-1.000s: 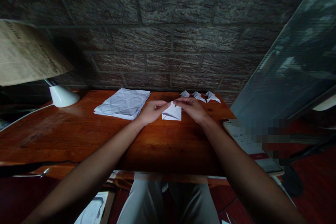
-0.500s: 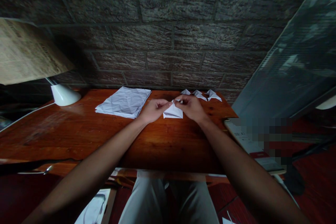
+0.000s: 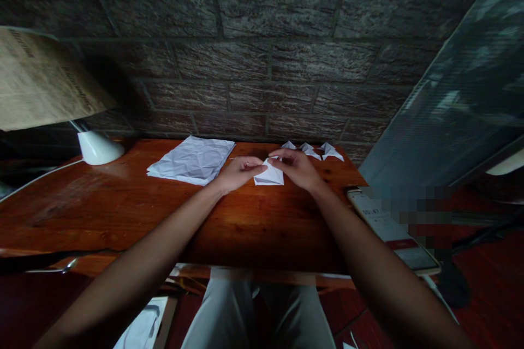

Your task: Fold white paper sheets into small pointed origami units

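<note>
A small folded piece of white paper [image 3: 269, 175] lies on the wooden table between my hands. My left hand [image 3: 240, 172] pinches its left upper edge, thumb on top. On the other side, my right hand [image 3: 298, 166] grips the upper right part with thumb and curled fingers. The fingertips cover the paper's top corners. Left of my hands rests a stack of creased white paper sheets [image 3: 192, 159]. Behind my right hand stand three folded paper shapes [image 3: 331, 151] near the wall.
A lamp with a white base [image 3: 98, 147] stands at the table's left. By the right edge is a phone [image 3: 393, 229] showing a timer, partly blurred out. A stone-block wall [image 3: 245, 60] rises behind the wooden table [image 3: 262, 229]. A translucent panel [image 3: 434, 114] leans at the right.
Both hands have shifted only slightly on the folded paper, and its top fold looks flatter. The whole view has moved a little.
</note>
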Motion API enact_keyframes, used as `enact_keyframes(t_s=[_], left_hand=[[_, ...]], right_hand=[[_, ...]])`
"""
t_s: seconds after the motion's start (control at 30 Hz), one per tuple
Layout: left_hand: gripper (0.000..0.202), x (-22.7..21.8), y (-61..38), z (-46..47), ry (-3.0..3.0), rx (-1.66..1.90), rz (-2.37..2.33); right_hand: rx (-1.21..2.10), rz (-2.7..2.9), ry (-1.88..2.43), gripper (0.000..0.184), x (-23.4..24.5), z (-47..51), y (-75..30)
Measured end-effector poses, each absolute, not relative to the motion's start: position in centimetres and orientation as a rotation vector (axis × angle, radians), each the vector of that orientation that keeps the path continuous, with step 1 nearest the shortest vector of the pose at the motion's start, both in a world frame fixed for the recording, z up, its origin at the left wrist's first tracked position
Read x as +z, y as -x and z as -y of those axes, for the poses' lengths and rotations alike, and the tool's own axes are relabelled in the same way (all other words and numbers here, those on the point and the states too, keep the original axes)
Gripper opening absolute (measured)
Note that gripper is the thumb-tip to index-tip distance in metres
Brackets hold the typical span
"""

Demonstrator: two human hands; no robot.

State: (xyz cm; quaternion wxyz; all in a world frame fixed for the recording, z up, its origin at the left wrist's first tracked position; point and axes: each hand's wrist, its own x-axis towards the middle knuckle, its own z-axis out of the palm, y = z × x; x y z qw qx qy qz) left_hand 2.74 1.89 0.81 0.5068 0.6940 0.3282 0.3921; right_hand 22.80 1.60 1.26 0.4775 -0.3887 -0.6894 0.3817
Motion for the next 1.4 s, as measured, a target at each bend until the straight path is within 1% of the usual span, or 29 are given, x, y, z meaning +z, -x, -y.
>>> enact_keyframes(t_s=[0.07, 0.1, 0.2, 0.27, 0.4, 0.7, 1.0, 1.2, 1.4], left_hand=[[0.035, 0.81, -2.64, -1.97, -1.603, 1.007, -0.815], [0.036, 0.81, -2.59, -2.01, -1.566, 1.043, -0.829], [0.039, 0.81, -2.54, -2.16, -1.482, 1.129, -0.851], [0.040, 0.82, -2.57, -2.24, -1.454, 1.156, -0.846], [0.040, 0.90, -2.66, -2.24, -1.487, 1.147, -0.846], [0.040, 0.84, -2.79, -2.06, -1.481, 1.103, -0.819], [0.040, 0.84, -2.89, -1.95, -1.413, 1.100, -0.811], [0.039, 0.60, -3.19, -2.14, -1.404, 1.175, -0.839], [0.038, 0.98, -2.88, -2.03, -1.410, 1.118, -0.831]], right_hand=[[1.077, 1.589, 0.961, 0.042, 1.37, -1.44, -22.84], [1.157, 1.555, 0.966, 0.044, 1.43, -1.33, -22.85], [1.368, 1.534, 0.969, 0.036, 1.48, -1.04, -22.81], [1.411, 1.532, 1.000, 0.034, 1.39, -1.00, -22.71], [1.364, 1.525, 1.040, 0.036, 1.23, -1.09, -22.52], [1.314, 1.562, 0.989, 0.036, 1.20, -0.99, -22.40], [1.169, 1.610, 0.925, 0.034, 0.62, -1.31, -22.11], [1.204, 1.576, 0.941, 0.033, 0.81, -1.38, -22.28], [1.183, 1.552, 0.913, 0.031, 0.85, -1.30, -22.19]])
